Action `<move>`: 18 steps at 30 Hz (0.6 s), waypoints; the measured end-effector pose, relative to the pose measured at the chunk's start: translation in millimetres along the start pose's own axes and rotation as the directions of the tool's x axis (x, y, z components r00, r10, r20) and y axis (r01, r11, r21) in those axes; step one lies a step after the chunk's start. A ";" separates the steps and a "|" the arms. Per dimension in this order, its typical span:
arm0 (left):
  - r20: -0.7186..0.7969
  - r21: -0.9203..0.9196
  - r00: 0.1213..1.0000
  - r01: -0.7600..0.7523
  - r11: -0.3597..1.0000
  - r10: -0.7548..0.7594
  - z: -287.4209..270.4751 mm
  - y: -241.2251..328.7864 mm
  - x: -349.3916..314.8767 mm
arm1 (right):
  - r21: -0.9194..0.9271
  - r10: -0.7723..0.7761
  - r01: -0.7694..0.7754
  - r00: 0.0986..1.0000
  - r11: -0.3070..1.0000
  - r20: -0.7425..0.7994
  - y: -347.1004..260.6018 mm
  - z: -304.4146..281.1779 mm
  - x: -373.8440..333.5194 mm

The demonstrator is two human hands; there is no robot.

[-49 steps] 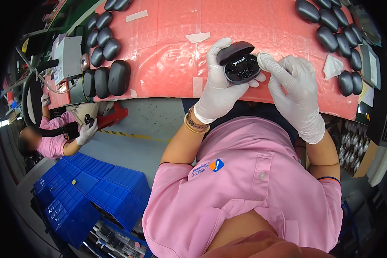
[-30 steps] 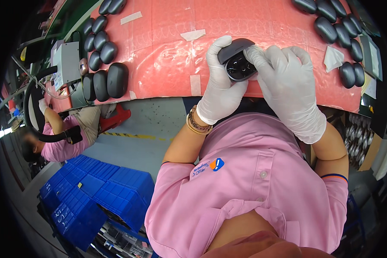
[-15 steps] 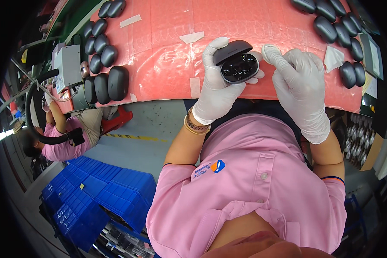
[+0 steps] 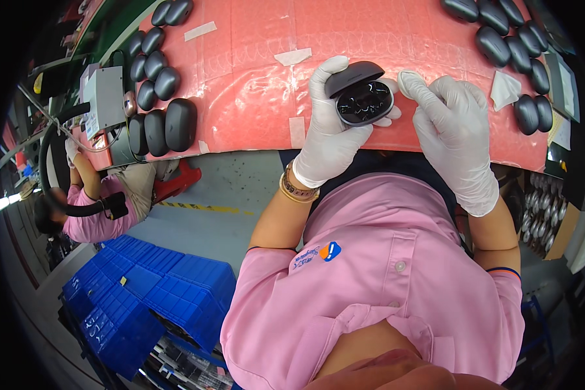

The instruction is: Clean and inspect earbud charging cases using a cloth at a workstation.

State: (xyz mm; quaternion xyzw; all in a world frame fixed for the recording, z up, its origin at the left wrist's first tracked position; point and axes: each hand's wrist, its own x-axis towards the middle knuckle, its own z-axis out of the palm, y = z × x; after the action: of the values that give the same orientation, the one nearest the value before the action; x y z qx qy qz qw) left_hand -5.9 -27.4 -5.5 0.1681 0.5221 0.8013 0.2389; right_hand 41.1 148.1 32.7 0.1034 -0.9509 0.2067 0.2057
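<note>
My left hand (image 4: 335, 127), white-gloved, grips a dark grey earbud charging case (image 4: 363, 104) above the table. Its lid stands raised, and the glossy black inside faces up. Just right of the case, without touching it, is my right hand (image 4: 450, 123), also gloved. Its index finger points toward the case while the other fingers curl inward. Whitish material seems to cover that fingertip; I cannot make out whether it is cloth or loose glove. Whatever the curled fingers hold, if anything, is hidden.
Closed dark cases (image 4: 180, 125) line the table's left side, and several more (image 4: 493, 45) sit at the right. A white cloth (image 4: 504, 90) lies near those. The table has a pink covering (image 4: 253, 97) with tape pieces. Blue bins (image 4: 182, 286) and a co-worker (image 4: 94, 211) are at left.
</note>
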 end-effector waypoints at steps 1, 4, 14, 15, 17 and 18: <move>-0.001 0.000 1.000 -0.001 1.000 0.001 -0.4 -0.4 0.0 | 0.000 -0.001 0.001 1.000 1.000 0.000 0.1 0.6 0.0; -0.012 -0.036 1.000 0.023 0.999 -0.023 -1.1 -1.2 -0.2 | 0.033 0.012 -0.012 1.000 0.999 0.004 1.3 2.8 -0.6; 0.037 0.134 0.999 -0.036 0.990 0.031 1.8 -2.5 -0.3 | 0.082 -0.027 0.026 1.000 0.996 0.011 -6.0 2.3 2.9; 0.041 0.218 0.996 -0.083 0.972 0.076 3.3 -2.8 -0.6 | 0.082 -0.044 0.042 0.999 0.996 0.021 -9.5 2.6 4.1; 0.081 0.336 0.986 -0.163 0.928 0.144 3.9 -4.8 -0.6 | 0.092 -0.094 0.089 0.995 0.992 0.045 -20.6 4.9 8.1; 0.131 0.446 0.970 -0.243 0.862 0.206 3.6 -6.2 -0.3 | 0.102 -0.143 0.136 0.988 0.985 0.066 -25.7 6.4 10.1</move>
State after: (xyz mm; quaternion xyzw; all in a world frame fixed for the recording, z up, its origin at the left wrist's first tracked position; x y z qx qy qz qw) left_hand -2.5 -22.7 -9.7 0.3106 0.6635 0.6704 0.1179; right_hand 37.1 121.3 40.8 0.1871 -0.9370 0.2340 0.1794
